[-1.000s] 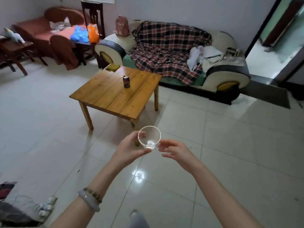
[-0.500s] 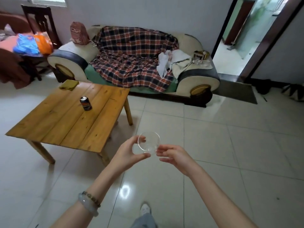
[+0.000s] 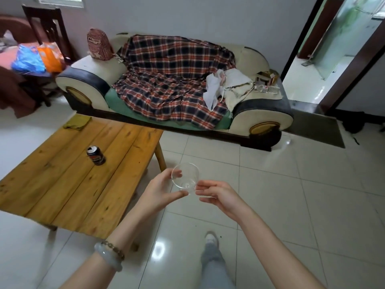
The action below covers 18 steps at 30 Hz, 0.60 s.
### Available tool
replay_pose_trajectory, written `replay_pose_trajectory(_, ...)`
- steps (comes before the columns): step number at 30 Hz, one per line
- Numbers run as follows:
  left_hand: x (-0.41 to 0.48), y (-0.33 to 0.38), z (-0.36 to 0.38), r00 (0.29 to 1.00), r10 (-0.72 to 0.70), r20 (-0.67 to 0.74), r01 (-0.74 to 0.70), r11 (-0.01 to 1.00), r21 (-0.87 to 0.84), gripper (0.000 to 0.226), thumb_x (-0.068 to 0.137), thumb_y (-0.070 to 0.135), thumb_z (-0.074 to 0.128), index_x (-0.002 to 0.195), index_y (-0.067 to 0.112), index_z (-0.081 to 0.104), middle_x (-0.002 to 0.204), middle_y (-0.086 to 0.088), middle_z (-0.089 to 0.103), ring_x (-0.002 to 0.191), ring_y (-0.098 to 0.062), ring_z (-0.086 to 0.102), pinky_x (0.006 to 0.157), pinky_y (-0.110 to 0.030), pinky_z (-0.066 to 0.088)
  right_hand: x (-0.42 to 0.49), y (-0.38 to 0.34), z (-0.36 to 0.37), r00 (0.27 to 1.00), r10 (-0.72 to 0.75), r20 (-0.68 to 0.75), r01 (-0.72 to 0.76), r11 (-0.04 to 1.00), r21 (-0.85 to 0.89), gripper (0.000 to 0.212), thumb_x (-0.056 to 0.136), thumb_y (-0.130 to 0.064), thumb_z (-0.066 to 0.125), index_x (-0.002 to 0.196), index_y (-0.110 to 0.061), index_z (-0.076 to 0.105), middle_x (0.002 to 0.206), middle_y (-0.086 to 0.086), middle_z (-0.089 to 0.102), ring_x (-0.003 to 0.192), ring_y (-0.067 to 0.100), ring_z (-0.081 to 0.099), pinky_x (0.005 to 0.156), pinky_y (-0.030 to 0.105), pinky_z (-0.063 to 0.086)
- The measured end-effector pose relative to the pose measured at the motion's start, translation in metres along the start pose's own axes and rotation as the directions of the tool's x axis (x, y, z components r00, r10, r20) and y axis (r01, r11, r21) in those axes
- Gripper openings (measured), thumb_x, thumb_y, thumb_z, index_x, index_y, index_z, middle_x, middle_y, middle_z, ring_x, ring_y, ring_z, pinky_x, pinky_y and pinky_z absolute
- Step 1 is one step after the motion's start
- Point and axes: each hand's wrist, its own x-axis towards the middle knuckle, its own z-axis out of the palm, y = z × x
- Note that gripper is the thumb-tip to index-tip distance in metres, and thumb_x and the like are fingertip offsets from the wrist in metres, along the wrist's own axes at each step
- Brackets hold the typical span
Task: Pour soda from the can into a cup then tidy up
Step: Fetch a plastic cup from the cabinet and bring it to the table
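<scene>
One can [image 3: 96, 155], one cup [image 3: 185, 178]

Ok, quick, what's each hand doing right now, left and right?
Left hand: holding the small clear round cup between thumb and fingers.
Right hand: fingertips pinching the same cup at its base.

Clear cup [image 3: 185, 178] is tilted, mouth toward the camera, above the tiled floor [image 3: 270, 184]. Left grip [image 3: 160, 190] holds its side from 9 o'clock; right grip [image 3: 216, 192] pinches its base from 3 o'clock. Soda can [image 3: 96, 155] stands upright on the table [image 3: 62, 184], at 10 o'clock of the cup, well apart. Sofa [image 3: 87, 80] lies at 12 o'clock.
</scene>
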Motion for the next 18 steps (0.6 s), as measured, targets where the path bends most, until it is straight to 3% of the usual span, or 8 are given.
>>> replay_pose_trajectory(6, 0.096, -0.008, -0.002, 0.994, -0.053, -0.1, 0.056, 0.998, 0.022, 0.058, 0.071, 0.028, 0.081, 0.121, 0.023, 0.054, 0.119, 0.012, 0.059, 0.113, -0.003, 0.053, 0.09, -0.01, 0.039, 0.11, -0.055, -0.03, 0.992, 0.036, 0.125, -0.024, 0.995, -0.094, 0.031, 0.084, 0.009, 0.049, 0.092, -0.014, 0.068, 0.094, 0.005, 0.071, 0.094, 0.019, 0.067, 0.08, 0.03, 0.052)
replay_pose_trajectory(12, 0.186, -0.005, -0.011, 0.953, -0.125, -0.274, 0.139, 0.99, 0.034, 0.059, 0.068, 0.03, 0.083, 0.119, 0.024, 0.056, 0.119, 0.014, 0.059, 0.111, -0.002, 0.053, 0.095, -0.025, 0.043, 0.211, -0.126, -0.05, 0.959, 0.077, 0.274, -0.024, 0.981, -0.192, 0.033, 0.084, 0.01, 0.047, 0.091, -0.014, 0.068, 0.09, 0.001, 0.073, 0.092, 0.016, 0.068, 0.089, 0.036, 0.051)
replay_pose_trajectory(18, 0.24, -0.017, -0.026, 0.893, -0.211, -0.397, 0.217, 0.976, -0.032, 0.057, 0.067, 0.027, 0.084, 0.116, 0.022, 0.057, 0.115, 0.017, 0.06, 0.106, 0.007, 0.053, 0.09, -0.014, 0.042, 0.295, -0.164, -0.04, 0.913, 0.142, 0.382, -0.035, 0.961, -0.274, 0.034, 0.084, 0.01, 0.045, 0.11, -0.001, 0.063, 0.1, 0.01, 0.07, 0.094, 0.019, 0.067, 0.075, 0.025, 0.055)
